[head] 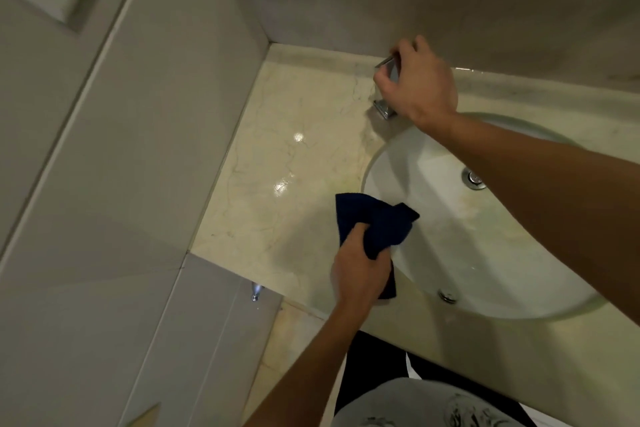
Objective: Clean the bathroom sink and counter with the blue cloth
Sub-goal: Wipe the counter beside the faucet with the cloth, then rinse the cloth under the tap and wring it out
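The blue cloth (375,224) is bunched in the left hand (358,276), whose fingers (360,229) curl round its middle; most of the cloth fans out beyond the fingertips and 1 corner hangs below the palm. It hovers at the sink's (460,250) left rim, where the basin meets the marble tabletop (294,156). Well beyond those fingers, the right hand (420,83) reaches to the chrome faucet (388,87) at the back wall, its fingers wrapped round the handle. The drain (473,178) shows beside the right forearm.
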Demonstrator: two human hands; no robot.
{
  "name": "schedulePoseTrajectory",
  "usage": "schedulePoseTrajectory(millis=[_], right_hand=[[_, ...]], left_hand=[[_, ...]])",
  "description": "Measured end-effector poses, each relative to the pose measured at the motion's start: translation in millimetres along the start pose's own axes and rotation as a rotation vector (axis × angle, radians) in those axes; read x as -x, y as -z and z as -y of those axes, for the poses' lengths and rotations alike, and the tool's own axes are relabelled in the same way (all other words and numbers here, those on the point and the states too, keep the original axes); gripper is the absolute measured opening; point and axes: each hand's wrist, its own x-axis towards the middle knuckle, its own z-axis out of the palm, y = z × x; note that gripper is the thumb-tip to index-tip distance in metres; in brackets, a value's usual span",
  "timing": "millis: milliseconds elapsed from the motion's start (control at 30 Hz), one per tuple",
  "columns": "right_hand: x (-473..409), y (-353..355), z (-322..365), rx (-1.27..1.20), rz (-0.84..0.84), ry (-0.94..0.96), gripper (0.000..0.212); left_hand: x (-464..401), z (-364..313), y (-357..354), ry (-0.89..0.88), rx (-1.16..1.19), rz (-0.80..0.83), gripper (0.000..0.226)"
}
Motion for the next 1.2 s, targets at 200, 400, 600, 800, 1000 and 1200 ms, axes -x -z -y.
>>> schedulePoseTrajectory(millis=[200,400,600,800,1000,1200], right_hand=[[1.1,4.8,2.3,-0.007,0.006,0.007,0.052],[-6.6,14.9,-4.5,-0.301,-0.017,-0.152,0.032],[-1.9,51.3,-64.0,-0.345,-0.125,-0.268,0.03],[8.6,33.2,-81.2,-0.484,0.124,-0.192,0.031],[3.2,5.4,-93.4,-0.428,-0.071,-0.097,0.021],[7.2,-15.0,-100.7,-0.478,-0.224,0.01,0.021]], left_hand=[[-24.1,-70.8,51.2,0.37,0.94,0.236,0.028],[-59.0,-92.6,57.8,0.481,0.988,0.463,0.053],[-92.4,-84.8,17.5,0.549,0.914,0.541,0.045],[-122.2,-79.3,-31.8,0.629,0.925,0.501,0.033],[-141.5,-72.9,-65.5,0.594,1.005,0.489,0.033],[-145.5,-69.8,-89.9,0.552,1.165,0.391,0.038]])
